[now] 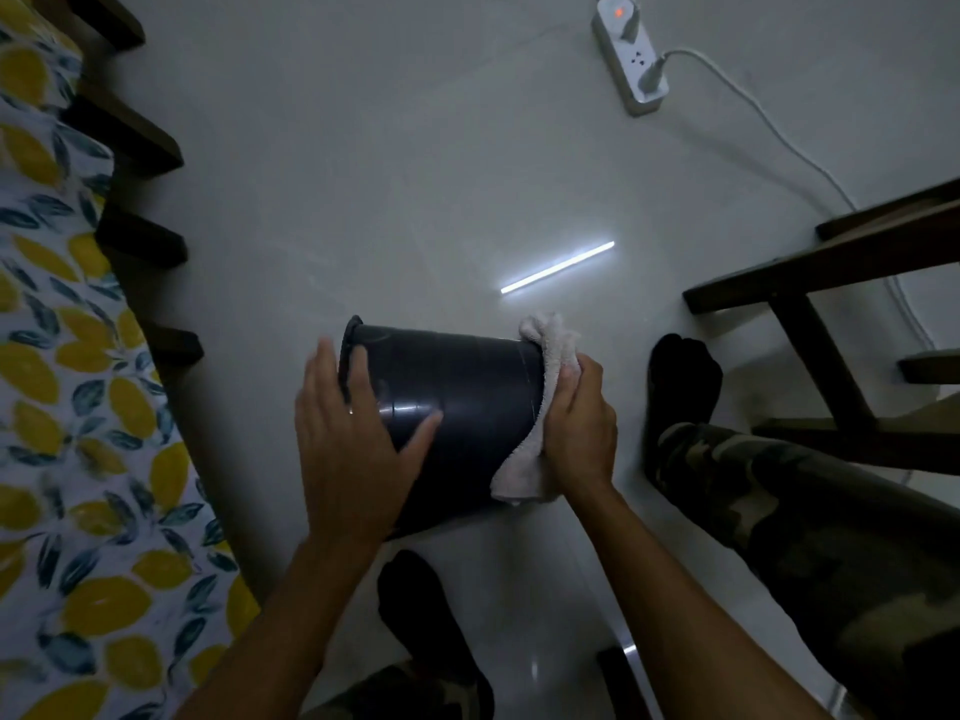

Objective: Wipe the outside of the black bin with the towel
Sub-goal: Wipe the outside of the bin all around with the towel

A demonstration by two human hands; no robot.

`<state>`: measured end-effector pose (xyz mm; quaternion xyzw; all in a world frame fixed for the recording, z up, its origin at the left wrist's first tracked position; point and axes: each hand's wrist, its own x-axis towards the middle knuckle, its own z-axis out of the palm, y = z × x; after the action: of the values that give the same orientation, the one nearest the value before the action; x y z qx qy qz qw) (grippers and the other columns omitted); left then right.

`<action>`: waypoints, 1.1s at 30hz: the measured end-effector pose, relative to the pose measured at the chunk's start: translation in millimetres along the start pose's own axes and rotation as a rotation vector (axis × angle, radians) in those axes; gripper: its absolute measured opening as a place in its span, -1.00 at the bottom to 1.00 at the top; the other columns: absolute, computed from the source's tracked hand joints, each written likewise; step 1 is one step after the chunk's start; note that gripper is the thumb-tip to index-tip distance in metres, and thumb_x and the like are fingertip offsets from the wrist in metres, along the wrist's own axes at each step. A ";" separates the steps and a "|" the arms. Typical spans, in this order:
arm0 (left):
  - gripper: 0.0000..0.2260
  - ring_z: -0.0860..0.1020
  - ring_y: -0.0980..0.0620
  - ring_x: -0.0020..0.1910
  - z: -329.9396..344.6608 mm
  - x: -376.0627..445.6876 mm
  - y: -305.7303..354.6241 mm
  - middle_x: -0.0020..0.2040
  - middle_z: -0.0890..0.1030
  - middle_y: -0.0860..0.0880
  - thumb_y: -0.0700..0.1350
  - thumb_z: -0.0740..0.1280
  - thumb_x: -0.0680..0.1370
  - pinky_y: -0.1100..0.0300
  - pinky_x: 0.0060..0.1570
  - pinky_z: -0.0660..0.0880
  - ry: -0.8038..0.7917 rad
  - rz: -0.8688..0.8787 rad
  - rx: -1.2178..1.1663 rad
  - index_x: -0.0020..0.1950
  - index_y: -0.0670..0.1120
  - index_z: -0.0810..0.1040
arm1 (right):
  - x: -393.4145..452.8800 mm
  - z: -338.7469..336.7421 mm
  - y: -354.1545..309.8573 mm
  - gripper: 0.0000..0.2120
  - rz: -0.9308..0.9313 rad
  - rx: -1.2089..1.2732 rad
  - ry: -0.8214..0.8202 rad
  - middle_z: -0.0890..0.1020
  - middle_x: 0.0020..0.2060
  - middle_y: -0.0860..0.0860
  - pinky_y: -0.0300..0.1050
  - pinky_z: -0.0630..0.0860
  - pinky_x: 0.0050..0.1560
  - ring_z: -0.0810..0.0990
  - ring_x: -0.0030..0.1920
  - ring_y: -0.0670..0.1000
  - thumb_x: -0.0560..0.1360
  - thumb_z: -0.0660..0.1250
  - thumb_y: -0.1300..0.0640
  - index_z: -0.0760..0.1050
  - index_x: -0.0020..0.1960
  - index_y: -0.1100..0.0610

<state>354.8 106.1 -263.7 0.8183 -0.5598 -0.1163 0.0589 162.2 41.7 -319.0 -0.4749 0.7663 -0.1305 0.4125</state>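
The black bin lies on its side on the pale floor, its rimmed mouth pointing left and its base to the right. My left hand rests flat on the bin's side near the mouth, fingers spread, steadying it. My right hand grips the white towel and presses it against the bin's base end. The towel drapes over the base edge and hangs down to the floor.
A bed with a lemon-print sheet and dark wooden slats runs along the left. A wooden chair stands at the right. A power strip with a white cable lies at the far right. My legs in camouflage trousers and dark socks flank the bin.
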 end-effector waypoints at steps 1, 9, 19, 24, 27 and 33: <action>-0.11 0.12 -0.27 0.58 0.5 14.4 1.6 0.62 0.10 -0.27 0.35 0.37 0.48 -0.18 0.51 0.13 -0.038 -0.049 -0.021 0.60 -0.17 0.18 | -1.1 0.4 2.4 -0.63 0.003 0.010 0.001 0.54 -0.05 -0.05 -0.23 0.34 -0.25 0.49 -0.12 -0.04 0.75 -0.01 -0.05 0.33 0.46 0.04; 0.00 0.31 -0.19 0.47 -1.3 63.4 11.9 0.53 0.30 -0.11 0.41 0.51 0.27 -0.17 0.34 0.40 -0.131 -0.195 -0.101 0.56 0.01 0.21 | 3.5 -4.2 -4.1 -0.62 0.122 0.241 -0.028 0.57 0.08 -0.02 -0.26 0.38 -0.18 0.54 0.06 -0.01 0.74 0.00 -0.07 0.36 0.45 0.05; -0.16 0.50 -0.19 0.14 -30.6 0.5 -0.5 0.25 0.45 -0.25 0.13 0.66 0.23 0.05 0.10 0.47 0.087 -0.254 0.007 0.36 -0.17 0.40 | -7.0 -4.7 -18.8 -0.64 0.065 0.264 -0.105 0.56 0.07 -0.02 -0.41 0.36 -0.24 0.56 -0.05 -0.11 0.74 -0.02 -0.09 0.35 0.42 0.03; -0.04 0.56 -0.14 0.06 -38.2 -7.4 -29.6 0.11 0.55 -0.14 0.59 0.37 0.18 -0.10 -0.01 0.57 0.023 -0.302 0.033 0.24 -0.15 0.46 | -22.6 -12.9 -10.8 -0.59 0.074 0.127 -0.079 0.59 0.22 0.10 -0.17 0.53 -0.02 0.60 0.13 0.08 0.73 -0.03 -0.11 0.28 0.49 0.00; 0.19 0.28 -0.24 0.48 -32.1 5.2 -34.3 0.51 0.29 -0.24 0.49 0.51 0.11 -0.17 0.41 0.33 -0.158 -0.156 0.088 0.54 -0.13 0.23 | -30.7 -19.4 -22.5 -0.60 -0.028 -0.053 -0.032 0.63 0.13 0.12 -0.19 0.53 -0.12 0.64 0.01 0.05 0.72 -0.04 -0.13 0.23 0.51 -0.05; 0.29 -0.17 -0.23 0.62 -18.3 19.4 -41.9 0.63 -0.17 -0.28 0.55 0.35 0.25 -0.17 0.56 -0.07 -0.366 -0.026 0.175 0.63 -0.25 -0.10 | -90.9 31.1 -43.3 -0.48 -0.609 -0.291 -0.399 0.33 0.56 0.18 0.07 0.35 0.46 0.31 0.54 0.21 0.69 0.10 0.10 0.17 0.63 0.13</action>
<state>404.0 102.7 -257.9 0.7926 -0.5585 -0.2150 -0.1166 231.5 101.3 -266.6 -0.7500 0.5057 -0.0420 0.4242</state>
